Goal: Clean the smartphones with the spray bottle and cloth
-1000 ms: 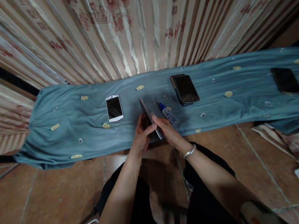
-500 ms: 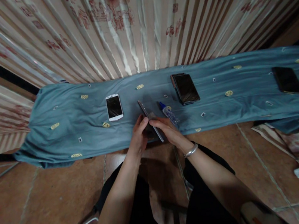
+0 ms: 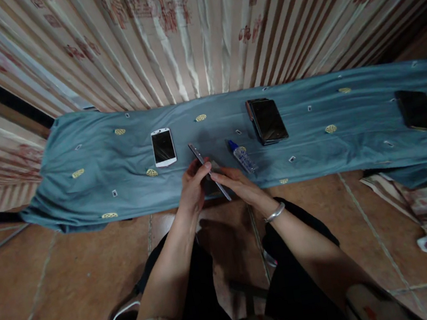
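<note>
Tilted lower than a second ago, a thin phone (image 3: pixel 209 171) is held edge-up over the near edge of the blue cloth (image 3: pixel 90 174). Left hand (image 3: pixel 192 187) and right hand (image 3: pixel 237 186) are each closed in a grip on it. A small bottle (image 3: pixel 242 156) lies just beside; a white phone (image 3: pixel 163 147) is seen further left.

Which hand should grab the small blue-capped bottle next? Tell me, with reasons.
Probably the right hand: the bottle lies just beyond it, while the left hand sits across the phone both hold.
</note>
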`<state>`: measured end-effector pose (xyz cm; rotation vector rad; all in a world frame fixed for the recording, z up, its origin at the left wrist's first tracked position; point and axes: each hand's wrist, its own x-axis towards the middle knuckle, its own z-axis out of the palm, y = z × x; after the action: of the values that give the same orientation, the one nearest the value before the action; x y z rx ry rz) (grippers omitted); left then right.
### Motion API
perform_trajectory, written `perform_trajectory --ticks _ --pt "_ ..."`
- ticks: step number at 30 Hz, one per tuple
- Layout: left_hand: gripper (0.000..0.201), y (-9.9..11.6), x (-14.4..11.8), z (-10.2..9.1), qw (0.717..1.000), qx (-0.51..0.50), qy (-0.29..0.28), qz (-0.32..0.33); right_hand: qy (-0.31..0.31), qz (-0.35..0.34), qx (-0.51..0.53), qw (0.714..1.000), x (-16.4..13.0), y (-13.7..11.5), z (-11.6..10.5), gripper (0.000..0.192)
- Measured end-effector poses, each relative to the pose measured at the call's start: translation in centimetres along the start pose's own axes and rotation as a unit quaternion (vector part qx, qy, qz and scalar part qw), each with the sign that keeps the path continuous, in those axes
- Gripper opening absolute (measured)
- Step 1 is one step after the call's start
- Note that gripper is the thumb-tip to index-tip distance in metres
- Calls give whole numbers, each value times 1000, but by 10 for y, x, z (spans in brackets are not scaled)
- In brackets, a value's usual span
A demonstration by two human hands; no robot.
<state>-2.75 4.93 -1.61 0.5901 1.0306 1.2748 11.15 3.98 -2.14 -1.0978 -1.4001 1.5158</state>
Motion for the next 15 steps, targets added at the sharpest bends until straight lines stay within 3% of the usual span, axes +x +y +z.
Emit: perform_trajectory --ticks 13,15 --pt "44 7 2 -1 998 2 20 67 -32 28 -16 999 -9 0 -1 36" --pt "46 8 0 0 997 7 21 79 -9 22 -11 1000 -11 -2 -2 35"
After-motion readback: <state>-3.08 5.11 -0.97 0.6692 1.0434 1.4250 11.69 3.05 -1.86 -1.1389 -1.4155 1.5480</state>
